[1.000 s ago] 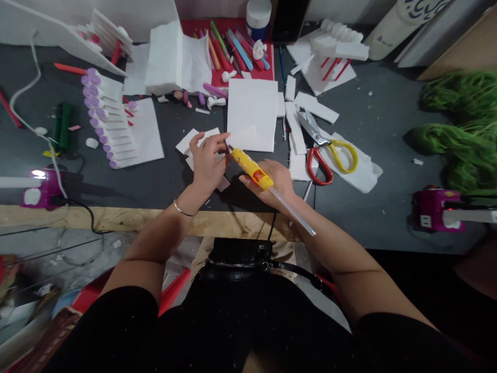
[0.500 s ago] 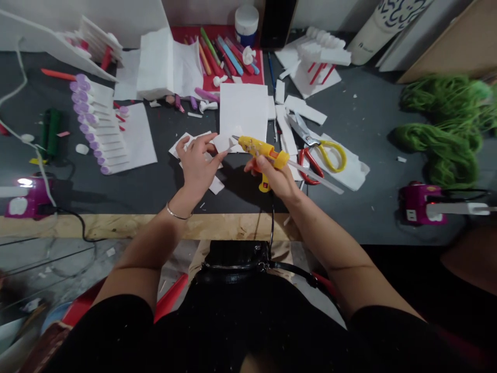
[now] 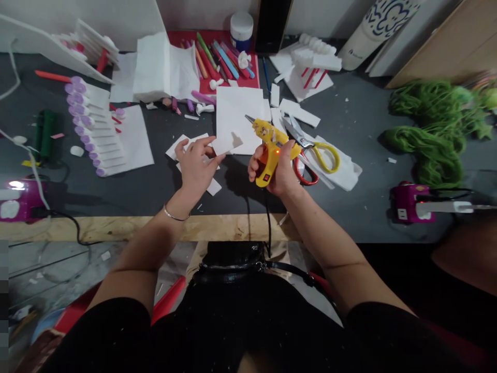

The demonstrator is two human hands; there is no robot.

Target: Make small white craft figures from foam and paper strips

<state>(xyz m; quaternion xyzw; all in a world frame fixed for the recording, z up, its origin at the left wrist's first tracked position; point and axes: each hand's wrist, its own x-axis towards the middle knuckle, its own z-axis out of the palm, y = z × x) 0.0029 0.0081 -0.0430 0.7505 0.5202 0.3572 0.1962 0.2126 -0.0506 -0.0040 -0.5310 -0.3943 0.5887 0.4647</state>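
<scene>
Between the thumb and fingers of my left hand (image 3: 197,163) is a small white foam piece (image 3: 224,144), held above the near edge of a white square board (image 3: 238,111). My right hand (image 3: 277,168) is wrapped round the grip of a yellow hot glue gun (image 3: 267,145). The gun's metal nozzle points up and left over the board, apart from the foam piece. An orange light glows on its side. Scissors (image 3: 310,145) with red and yellow handles lie beside my right hand, partly hidden by it. White strips (image 3: 213,186) lie under my left hand.
Purple-tipped white rolls (image 3: 87,124) lie at the left. Several coloured pens (image 3: 221,57) rest on a red sheet at the back, near a white-lidded jar (image 3: 241,31). Green yarn (image 3: 427,134) and a purple power box (image 3: 411,203) are at the right. A black cord (image 3: 267,223) hangs over the table edge.
The glue gun's nozzle has lifted away from the foam piece, and the gun has tilted more upright in my right hand. My left hand keeps hold of the piece. The view shifted slightly.
</scene>
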